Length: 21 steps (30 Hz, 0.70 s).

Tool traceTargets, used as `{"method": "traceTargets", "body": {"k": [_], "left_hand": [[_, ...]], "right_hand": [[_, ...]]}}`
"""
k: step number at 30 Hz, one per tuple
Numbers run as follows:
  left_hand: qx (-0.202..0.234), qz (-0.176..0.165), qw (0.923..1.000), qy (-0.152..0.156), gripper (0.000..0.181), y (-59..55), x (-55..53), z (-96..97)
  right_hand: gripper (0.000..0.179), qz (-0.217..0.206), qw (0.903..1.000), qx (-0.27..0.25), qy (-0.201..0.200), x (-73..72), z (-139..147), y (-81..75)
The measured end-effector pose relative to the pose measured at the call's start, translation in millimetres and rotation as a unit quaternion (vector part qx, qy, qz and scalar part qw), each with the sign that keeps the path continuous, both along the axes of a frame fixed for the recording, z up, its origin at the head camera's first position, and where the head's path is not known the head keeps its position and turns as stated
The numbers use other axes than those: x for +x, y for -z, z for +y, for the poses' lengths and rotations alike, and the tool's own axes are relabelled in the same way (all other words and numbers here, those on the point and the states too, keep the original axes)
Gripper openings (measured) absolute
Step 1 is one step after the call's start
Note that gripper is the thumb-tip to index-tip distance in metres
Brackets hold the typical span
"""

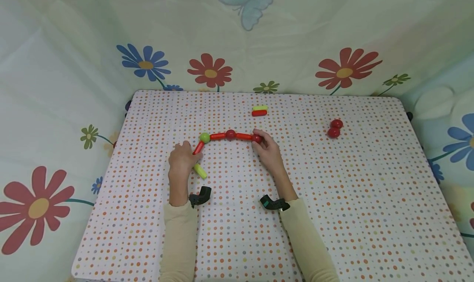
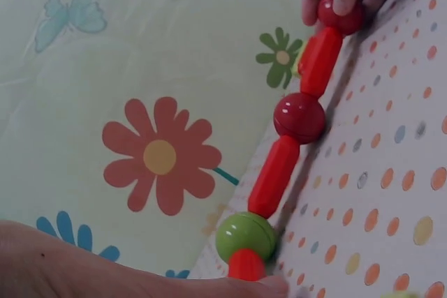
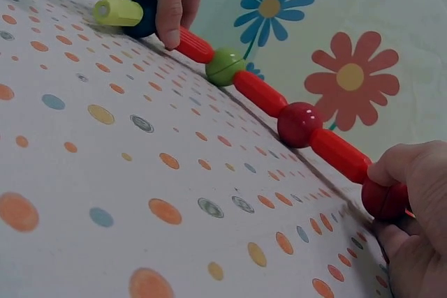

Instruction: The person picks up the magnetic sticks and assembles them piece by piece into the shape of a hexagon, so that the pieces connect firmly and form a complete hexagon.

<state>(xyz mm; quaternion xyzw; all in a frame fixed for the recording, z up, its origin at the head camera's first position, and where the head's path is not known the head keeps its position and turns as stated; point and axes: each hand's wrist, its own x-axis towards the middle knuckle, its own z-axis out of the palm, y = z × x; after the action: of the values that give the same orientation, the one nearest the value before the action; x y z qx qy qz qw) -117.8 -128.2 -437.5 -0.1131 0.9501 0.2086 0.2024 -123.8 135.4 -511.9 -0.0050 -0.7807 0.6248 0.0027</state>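
A curved chain of toy rods and balls lies on the table. My left hand [image 1: 180, 160] holds its left end, fingers and thumb around a dark blue ball [image 3: 144, 17], mostly covered in the head view. From that ball a yellow-green rod [image 1: 200, 171] points toward me, and a red rod [image 1: 198, 147] leads to a green ball [image 1: 205, 137]. Further right come another red rod [image 1: 217, 136], a red ball [image 1: 230, 134] and a third red rod [image 1: 243, 136]. At the right end, my right hand [image 1: 269, 152] pinches a red ball [image 3: 383, 200] between thumb and fingers.
Behind the chain, a loose red rod [image 1: 259, 113] lies beside a yellow-green rod [image 1: 260, 108]. Two red balls [image 1: 335, 128] sit together at the right. The dotted table [image 1: 355, 216] backs onto a flowered curtain [image 1: 281, 60].
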Motion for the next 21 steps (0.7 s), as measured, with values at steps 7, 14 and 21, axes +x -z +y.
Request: {"method": "traceTargets", "body": {"k": [7,14,21], "left_hand": [[-0.015,-0.088,0.9949,0.047,0.063,-9.7,4.4,-0.2],[-0.012,-0.134,0.9872,0.085,0.085,-15.8,8.2,4.4],[-0.005,-0.141,0.9828,0.119,0.091,-15.4,9.5,8.4]], "right_hand": [[0.042,-0.001,0.9996,0.021,-0.020,3.7,-2.3,-12.1],[0.043,0.013,0.9977,0.048,-0.046,11.3,-6.3,-33.3],[0.046,0.026,0.9971,0.055,-0.047,1.2,-0.5,-2.4]]}}
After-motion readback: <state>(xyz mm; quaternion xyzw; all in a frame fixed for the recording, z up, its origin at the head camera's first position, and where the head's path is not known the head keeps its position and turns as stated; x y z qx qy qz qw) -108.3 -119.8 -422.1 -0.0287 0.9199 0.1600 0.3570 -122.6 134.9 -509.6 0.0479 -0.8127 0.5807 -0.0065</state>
